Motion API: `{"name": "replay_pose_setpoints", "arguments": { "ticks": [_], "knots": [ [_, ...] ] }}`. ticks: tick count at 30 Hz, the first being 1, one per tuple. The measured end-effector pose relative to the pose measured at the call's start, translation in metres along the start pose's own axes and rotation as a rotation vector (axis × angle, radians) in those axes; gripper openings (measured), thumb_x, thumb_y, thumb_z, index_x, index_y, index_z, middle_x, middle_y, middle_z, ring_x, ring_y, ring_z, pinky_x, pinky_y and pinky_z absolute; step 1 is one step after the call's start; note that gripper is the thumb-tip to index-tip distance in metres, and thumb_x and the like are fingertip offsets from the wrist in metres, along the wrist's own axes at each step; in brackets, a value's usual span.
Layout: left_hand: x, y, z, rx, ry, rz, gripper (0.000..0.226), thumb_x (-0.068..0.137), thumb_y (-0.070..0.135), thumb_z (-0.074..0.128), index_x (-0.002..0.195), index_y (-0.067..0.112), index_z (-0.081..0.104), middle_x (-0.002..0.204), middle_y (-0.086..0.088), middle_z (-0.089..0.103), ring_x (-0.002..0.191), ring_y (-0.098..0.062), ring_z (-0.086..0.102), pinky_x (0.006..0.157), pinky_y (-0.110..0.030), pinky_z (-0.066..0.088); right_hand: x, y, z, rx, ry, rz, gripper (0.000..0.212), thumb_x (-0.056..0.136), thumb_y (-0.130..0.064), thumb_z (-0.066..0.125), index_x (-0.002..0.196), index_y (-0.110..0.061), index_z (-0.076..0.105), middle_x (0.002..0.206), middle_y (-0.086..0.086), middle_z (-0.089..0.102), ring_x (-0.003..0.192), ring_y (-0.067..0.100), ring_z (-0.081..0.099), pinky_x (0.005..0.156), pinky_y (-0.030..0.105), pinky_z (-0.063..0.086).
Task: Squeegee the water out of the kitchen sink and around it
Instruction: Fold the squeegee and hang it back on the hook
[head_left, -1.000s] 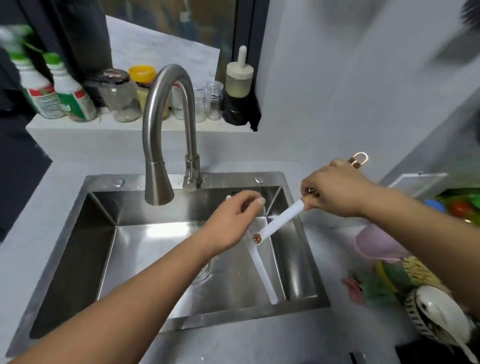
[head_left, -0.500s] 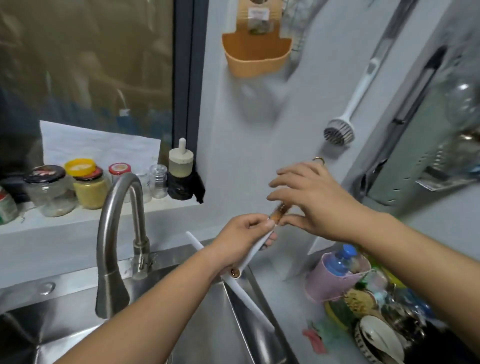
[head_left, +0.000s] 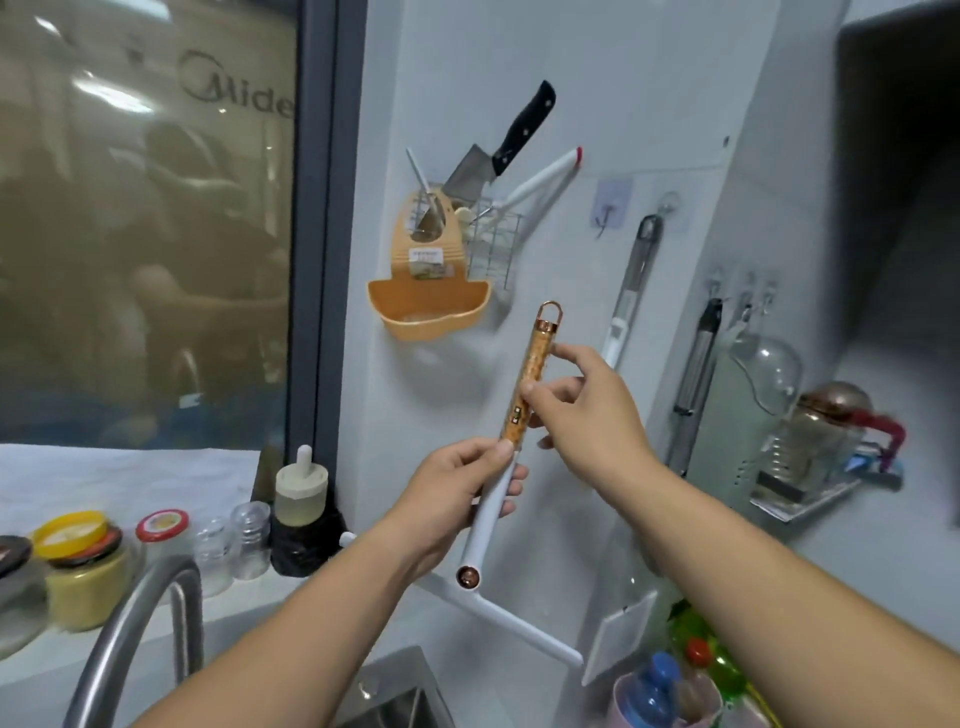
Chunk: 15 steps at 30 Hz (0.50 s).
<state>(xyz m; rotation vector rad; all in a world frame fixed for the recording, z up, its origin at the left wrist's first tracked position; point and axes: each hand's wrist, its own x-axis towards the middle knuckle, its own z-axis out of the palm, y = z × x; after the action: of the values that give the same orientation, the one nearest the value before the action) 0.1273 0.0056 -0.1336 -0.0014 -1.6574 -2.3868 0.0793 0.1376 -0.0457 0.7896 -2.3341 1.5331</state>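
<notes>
I hold a squeegee (head_left: 530, 387) upright in front of the wall. It has a white shaft, an orange patterned grip with a copper hanging ring on top, and a white blade bar across the bottom. My left hand (head_left: 457, 493) is wrapped around the white shaft just below the orange grip. My right hand (head_left: 582, 410) pinches the orange grip between thumb and fingers. Only a corner of the steel sink (head_left: 395, 696) shows at the bottom, with the curved faucet (head_left: 140, 618) to its left.
On the wall hang an orange holder (head_left: 431, 306) with a cleaver, a wire basket, an empty adhesive hook (head_left: 610, 205), a long-handled brush (head_left: 636, 280) and more utensils. Jars (head_left: 83, 566) line the window sill. A bottle in a pink cup (head_left: 657, 696) stands at the lower right.
The squeegee has risen from over the sink to upright near the wall. My left hand moved onto the shaft, my right slid up the orange grip, and my view tilted upward.
</notes>
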Motion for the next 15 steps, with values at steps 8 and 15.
{"name": "replay_pose_setpoints", "arguments": {
  "ticks": [8, 15],
  "knots": [
    [0.084, 0.072, 0.025, 0.059, -0.116, 0.056, 0.027, 0.097, 0.028, 0.064, 0.105, 0.003, 0.071, 0.091, -0.014, 0.071, 0.081, -0.021, 0.068, 0.085, -0.042, 0.060, 0.089, -0.040, -0.013, 0.045, 0.228, -0.021, 0.035, 0.089, -0.029, 0.068, 0.122, -0.026, 0.056, 0.072, -0.001, 0.071, 0.068, 0.019, 0.073, 0.075, 0.048, 0.061],
    [0.128, 0.092, 0.034, 0.042, -0.205, 0.045, 0.024, 0.098, 0.026, 0.062, 0.108, 0.005, 0.069, 0.086, -0.012, 0.067, 0.077, -0.020, 0.066, 0.080, -0.039, 0.059, 0.109, -0.050, -0.013, 0.028, 0.274, -0.094, 0.058, 0.100, -0.027, 0.051, 0.152, -0.040, 0.028, 0.076, 0.000, 0.065, 0.066, 0.015, 0.063, 0.061, 0.028, 0.051]
  ]
}}
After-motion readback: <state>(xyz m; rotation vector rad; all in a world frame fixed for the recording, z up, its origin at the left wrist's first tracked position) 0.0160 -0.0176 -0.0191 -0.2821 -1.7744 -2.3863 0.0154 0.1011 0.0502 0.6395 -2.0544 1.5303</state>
